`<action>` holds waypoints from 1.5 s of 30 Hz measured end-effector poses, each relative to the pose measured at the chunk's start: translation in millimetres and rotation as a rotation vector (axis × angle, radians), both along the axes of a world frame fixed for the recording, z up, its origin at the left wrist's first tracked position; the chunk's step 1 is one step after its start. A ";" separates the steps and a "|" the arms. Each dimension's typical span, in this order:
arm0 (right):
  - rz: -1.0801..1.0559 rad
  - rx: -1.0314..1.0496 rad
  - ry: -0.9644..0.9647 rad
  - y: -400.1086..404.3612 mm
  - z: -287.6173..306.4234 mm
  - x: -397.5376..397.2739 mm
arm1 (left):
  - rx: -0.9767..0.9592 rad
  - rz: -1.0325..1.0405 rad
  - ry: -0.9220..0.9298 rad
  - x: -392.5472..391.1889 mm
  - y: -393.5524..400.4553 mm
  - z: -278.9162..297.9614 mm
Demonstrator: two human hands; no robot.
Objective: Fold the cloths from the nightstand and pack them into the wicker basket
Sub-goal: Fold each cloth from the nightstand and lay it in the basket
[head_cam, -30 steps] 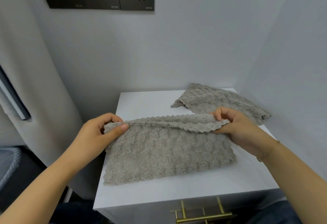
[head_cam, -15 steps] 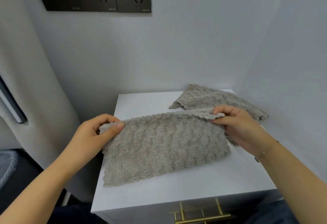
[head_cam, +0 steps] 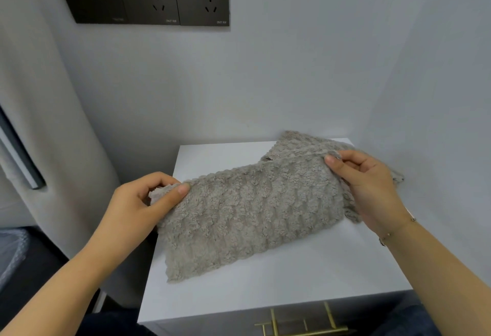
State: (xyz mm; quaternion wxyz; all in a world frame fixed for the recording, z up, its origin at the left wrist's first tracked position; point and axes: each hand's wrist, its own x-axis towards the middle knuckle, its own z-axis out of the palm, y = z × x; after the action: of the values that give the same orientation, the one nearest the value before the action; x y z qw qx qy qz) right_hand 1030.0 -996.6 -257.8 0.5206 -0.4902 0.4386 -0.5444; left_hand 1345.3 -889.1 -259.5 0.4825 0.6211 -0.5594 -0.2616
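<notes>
A person's left hand [head_cam: 138, 202] and right hand [head_cam: 369, 187] each pinch a top corner of a grey fleece cloth [head_cam: 247, 218], lifted over the white nightstand [head_cam: 292, 277]; a second cloth [head_cam: 300, 141] lies at the far right.

Two grey cloths [head_cam: 252, 218] [head_cam: 305, 141], one white nightstand [head_cam: 292, 282], two hands [head_cam: 135, 202] [head_cam: 369, 189].

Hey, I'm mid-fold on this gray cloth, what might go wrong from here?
The left hand pinches only a corner of the cloth, so it could slip and spoil the fold. The near edge lies close to the nightstand side and might slide off. The right hand may snag the second cloth behind.
</notes>
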 end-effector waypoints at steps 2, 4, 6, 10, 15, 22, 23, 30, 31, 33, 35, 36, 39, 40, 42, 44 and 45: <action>-0.041 -0.055 -0.028 3.4 2.9 2.1 | -0.022 -0.005 0.027 -2.2 2.1 3.6; -0.103 -0.104 -0.031 6.0 4.6 0.9 | -0.015 -0.031 0.099 -3.4 2.9 6.4; -0.133 -0.109 -0.068 10.3 8.5 -1.9 | 0.038 -0.072 0.177 -5.7 2.0 8.7; -0.128 -0.106 -0.168 21.3 24.2 -9.2 | 0.172 -0.192 0.191 -9.6 4.5 12.3; -0.157 -0.199 -0.110 19.5 54.9 -17.7 | 0.329 -0.411 0.268 -23.3 18.2 19.0; 0.082 -0.232 0.518 -44.9 73.7 47.4 | 0.493 -0.392 -0.074 -17.5 24.5 -10.4; 0.143 -0.220 0.602 -55.8 68.4 62.2 | 0.506 -0.369 -0.135 -15.5 24.9 -14.7; 0.401 -0.285 0.949 -116.1 17.9 170.1 | 0.583 -0.235 -0.321 0.8 24.1 -22.5; 0.433 -0.294 0.960 -120.7 11.9 185.4 | 0.580 -0.222 -0.357 1.3 25.0 -23.5; 0.504 -0.315 0.989 -125.9 1.3 210.2 | 0.559 -0.205 -0.444 -2.0 26.7 -25.0; 0.558 -0.359 1.027 -127.9 -8.6 229.1 | 0.544 -0.190 -0.510 -7.1 27.6 -24.6; 0.578 -0.376 1.037 -128.7 -13.8 238.3 | 0.543 -0.181 -0.529 -7.3 27.3 -25.3; 0.593 -0.423 1.075 -130.1 -25.2 254.2 | 0.541 -0.155 -0.583 -6.9 27.8 -25.4; 0.584 -0.437 1.096 -129.9 -27.8 256.3 | 0.534 -0.142 -0.594 -5.6 28.1 -25.4; 0.558 -0.473 1.124 -126.7 -30.3 257.7 | 0.528 -0.118 -0.606 0.0 30.4 -26.2; 0.531 -0.542 1.112 -120.4 -26.4 250.1 | 0.532 -0.120 -0.600 1.4 32.2 -26.1; 0.519 -0.570 1.090 -115.4 -21.8 243.1 | 0.531 -0.129 -0.601 0.3 33.3 -25.6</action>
State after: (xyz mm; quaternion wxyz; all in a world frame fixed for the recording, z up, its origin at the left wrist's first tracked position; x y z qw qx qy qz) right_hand 1273.2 -1112.1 -279.7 0.1884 -0.9033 0.3457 -0.1706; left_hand 1345.6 -855.9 -285.0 0.1029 0.7365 -0.6264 -0.2336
